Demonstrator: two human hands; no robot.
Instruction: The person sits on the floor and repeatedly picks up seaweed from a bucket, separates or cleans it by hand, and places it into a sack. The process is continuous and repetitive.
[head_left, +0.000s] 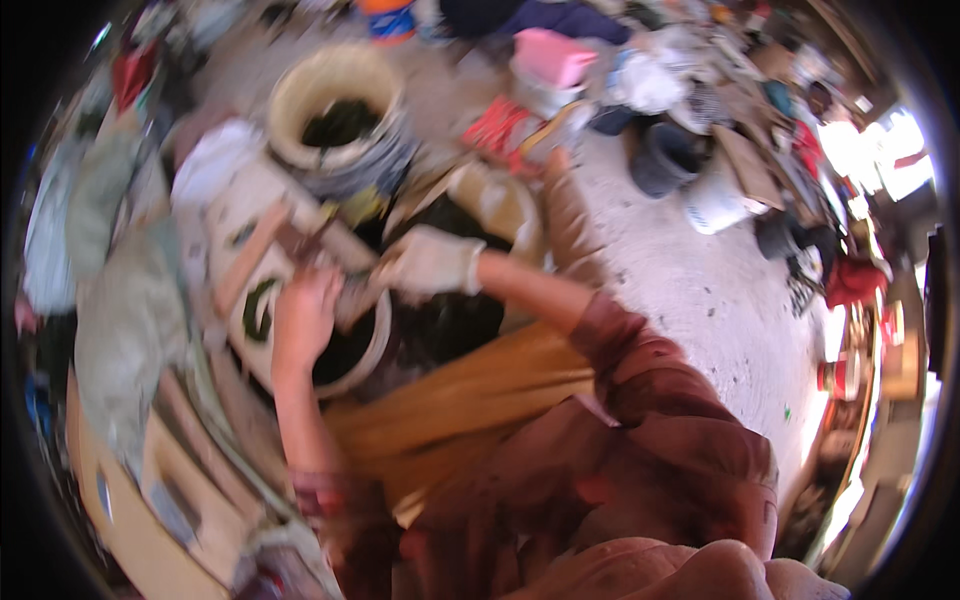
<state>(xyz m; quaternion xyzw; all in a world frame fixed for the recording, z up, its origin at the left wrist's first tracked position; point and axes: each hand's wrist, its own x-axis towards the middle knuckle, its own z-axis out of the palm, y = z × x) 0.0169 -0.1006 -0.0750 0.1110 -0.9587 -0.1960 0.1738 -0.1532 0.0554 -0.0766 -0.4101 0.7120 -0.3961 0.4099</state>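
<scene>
My bare left hand (307, 300) is curled over a pale, blurred item above a round tub (382, 341) with dark contents. My right hand (431, 262), in a whitish glove, is closed at the other side of that item; what it is cannot be made out. Beneath and beside the right hand lies a dark mass (457, 322) in a pale-rimmed sack or container (491, 199). A dark green strip (257, 309) rests on the light board (251, 289) left of my left hand. The fingertips of both hands are blurred.
Beyond my hands stands a large cream bucket (337, 64) with dark green contents. Sacks (131, 337) line the left side. Black bucket (664, 161), white bucket (716, 199) and a pink bundle (551, 58) stand on the concrete floor (675, 277) ahead and right.
</scene>
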